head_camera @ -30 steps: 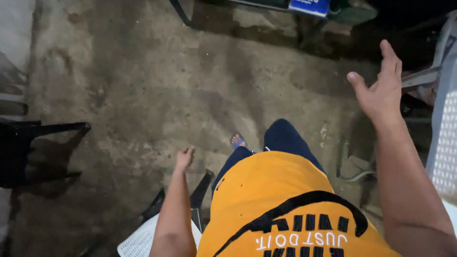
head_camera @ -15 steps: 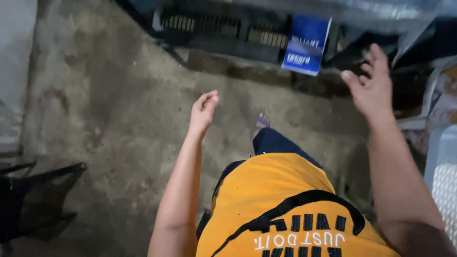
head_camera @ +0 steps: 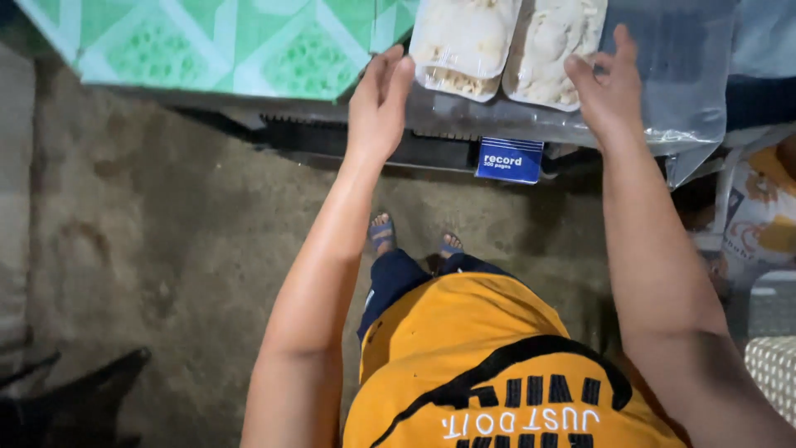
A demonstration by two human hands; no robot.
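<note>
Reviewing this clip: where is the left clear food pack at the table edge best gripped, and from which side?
Probably by its near short end, from the person's side: the left pack lies flat and overhangs the table edge, beside the left hand.

Open gap between left hand (head_camera: 380,104) and right hand (head_camera: 609,91), filled only by two pale food packs (head_camera: 506,46) under a clear plastic sheet (head_camera: 680,91). Green patterned tablecloth (head_camera: 207,41) blocked the left; blue booklet (head_camera: 510,159) hung below the edge.
</note>
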